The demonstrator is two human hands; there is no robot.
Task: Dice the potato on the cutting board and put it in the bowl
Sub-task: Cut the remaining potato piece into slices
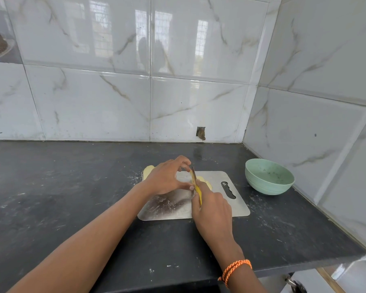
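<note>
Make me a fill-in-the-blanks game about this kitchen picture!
1. The right hand grips a knife with a ____ handle.
2. The green bowl sits to the ____ of the metal cutting board.
3. The right wrist wears an ____ thread bracelet.
4. The left hand holds a pale yellow ____ piece on the board.

Missing words: yellow; right; orange; potato

Right hand (211, 210) holds knife (195, 185) over cutting board (226, 199); left hand (165, 178) pinches potato slice (191, 176).
</note>
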